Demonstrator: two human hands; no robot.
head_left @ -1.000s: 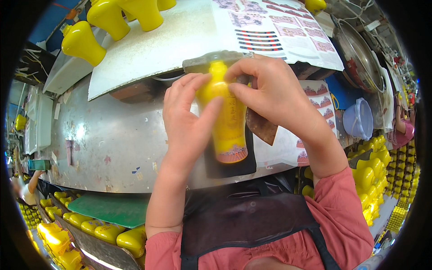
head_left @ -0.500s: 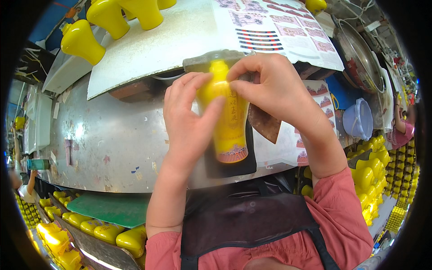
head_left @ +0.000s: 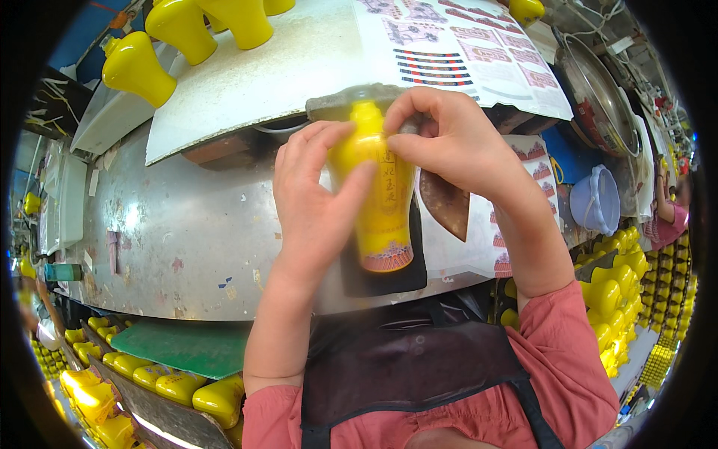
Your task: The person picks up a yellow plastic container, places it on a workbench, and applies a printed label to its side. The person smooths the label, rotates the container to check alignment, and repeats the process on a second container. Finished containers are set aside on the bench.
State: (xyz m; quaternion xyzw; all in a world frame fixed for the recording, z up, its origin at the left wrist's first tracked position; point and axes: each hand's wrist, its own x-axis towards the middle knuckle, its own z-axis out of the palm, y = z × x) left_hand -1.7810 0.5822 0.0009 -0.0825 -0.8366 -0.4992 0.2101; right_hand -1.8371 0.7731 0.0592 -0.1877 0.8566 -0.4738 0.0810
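Our left hand (head_left: 314,202) wraps its fingers (head_left: 351,196) around the body of a yellow glazed ceramic vase-shaped bottle (head_left: 378,202), thumb pressed across its front. Our right hand (head_left: 449,138) closes its fingers (head_left: 400,112) in a pinch on the bottle's narrow neck. We hold the bottle upright above a dark rectangular pad (head_left: 385,269) on the grey metal desk (head_left: 172,232). A sheet of printed red and black decals (head_left: 479,52) lies on a white board (head_left: 292,67) beyond our hands. More plain yellow bottles (head_left: 134,67) stand at the upper left, others lie in rows at the lower left (head_left: 217,396). A pale blue plastic bowl (head_left: 594,202) sits at the right.
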